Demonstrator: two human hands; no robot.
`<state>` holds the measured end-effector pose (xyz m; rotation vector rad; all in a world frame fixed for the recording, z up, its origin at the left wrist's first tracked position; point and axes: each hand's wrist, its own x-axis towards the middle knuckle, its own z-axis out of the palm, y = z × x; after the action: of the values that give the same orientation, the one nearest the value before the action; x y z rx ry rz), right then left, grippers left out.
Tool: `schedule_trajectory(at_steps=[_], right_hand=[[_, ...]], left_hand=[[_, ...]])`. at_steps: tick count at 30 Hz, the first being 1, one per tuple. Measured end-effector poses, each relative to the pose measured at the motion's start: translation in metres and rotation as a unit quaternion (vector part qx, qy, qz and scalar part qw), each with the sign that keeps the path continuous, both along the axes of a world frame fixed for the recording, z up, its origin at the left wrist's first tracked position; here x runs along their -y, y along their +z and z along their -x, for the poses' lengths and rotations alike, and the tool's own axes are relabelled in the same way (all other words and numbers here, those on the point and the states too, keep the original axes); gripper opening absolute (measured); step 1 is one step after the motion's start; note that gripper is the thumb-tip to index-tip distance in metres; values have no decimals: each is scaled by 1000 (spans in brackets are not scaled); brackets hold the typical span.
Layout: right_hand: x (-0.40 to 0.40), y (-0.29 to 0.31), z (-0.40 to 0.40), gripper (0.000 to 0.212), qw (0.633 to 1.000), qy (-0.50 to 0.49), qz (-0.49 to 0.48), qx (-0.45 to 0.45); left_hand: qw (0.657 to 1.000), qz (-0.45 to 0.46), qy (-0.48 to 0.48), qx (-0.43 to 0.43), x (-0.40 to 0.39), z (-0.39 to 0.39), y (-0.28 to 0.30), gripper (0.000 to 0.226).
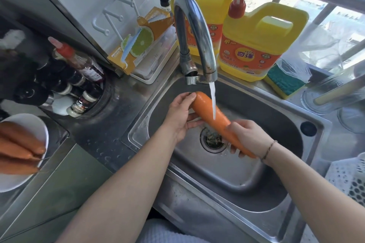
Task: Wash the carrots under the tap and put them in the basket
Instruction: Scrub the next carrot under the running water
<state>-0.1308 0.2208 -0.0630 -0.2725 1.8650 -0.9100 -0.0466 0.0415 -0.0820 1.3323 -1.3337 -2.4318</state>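
Note:
A large orange carrot (pixel 207 110) lies slantwise over the steel sink (pixel 246 173), under a thin stream of water from the chrome tap (pixel 195 31). My left hand (pixel 180 118) grips its thick top end. My right hand (pixel 248 136) is wrapped around its narrow lower end, above the drain (pixel 212 140). Three more carrots (pixel 17 150) rest on a white plate (pixel 29 122) at the far left. The white perforated basket (pixel 349 175) shows only partly at the right edge.
Two yellow detergent jugs (pixel 258 45) stand behind the tap on the window ledge, with a green and yellow sponge (pixel 284 83) beside them. Sauce bottles (pixel 79 77) crowd the left counter. A glass jar (pixel 325 94) sits to the sink's right.

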Motion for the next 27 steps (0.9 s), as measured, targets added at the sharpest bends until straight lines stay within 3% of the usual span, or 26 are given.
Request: schedule_trajectory(at_steps=[6, 11, 13, 16, 17, 22, 24, 27], right_hand=[[35, 16, 2, 33, 999, 1, -25, -42], [35, 7, -3, 25, 997, 18, 6, -80], [32, 7, -6, 26, 999, -23, 43, -14], [26, 10, -5, 34, 979, -67, 94, 165], [27, 10, -4, 31, 980, -58, 93, 166], [42, 8, 2, 32, 998, -39, 23, 47], [41, 3, 1, 35, 998, -28, 39, 39], [26, -3, -2, 47, 995, 64, 76, -13]], left_hand=[[999, 9, -43, -13, -12, -2, 3, 13], [997, 67, -47, 3, -4, 2, 3, 38], [998, 55, -35, 4, 5, 2, 5, 35], [999, -10, -30, -14, 13, -1, 6, 15], [999, -23, -30, -21, 12, -2, 5, 13], [999, -32, -28, -31, -1, -2, 0, 31], [999, -9, -16, -30, 6, -1, 0, 24], [999, 10, 11, -28, 23, -2, 3, 16]])
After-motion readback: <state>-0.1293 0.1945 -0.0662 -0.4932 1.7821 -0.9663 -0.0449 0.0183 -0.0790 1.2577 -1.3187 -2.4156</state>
